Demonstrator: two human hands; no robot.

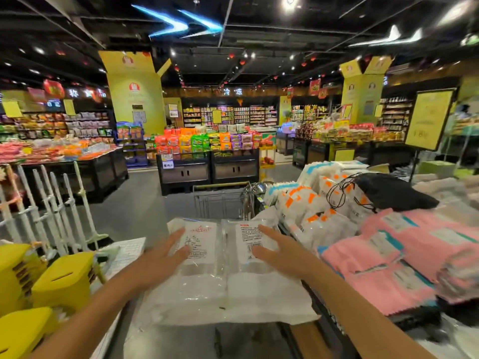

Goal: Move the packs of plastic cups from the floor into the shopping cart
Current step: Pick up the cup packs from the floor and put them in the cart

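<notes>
Two long clear packs of white plastic cups lie side by side in front of me, the left pack and the right pack, each with a white printed label. They rest across the near end of the metal shopping cart, whose wire front shows beyond them. My left hand lies flat on the left pack with straight fingers. On the right pack's label my right hand lies flat with its fingers spread. Neither hand curls round a pack.
Yellow plastic stools stack at my left, with white racks behind them. A display table at my right carries pink packs, white-and-orange packs and a black bag. Store shelves and a grey aisle floor lie ahead.
</notes>
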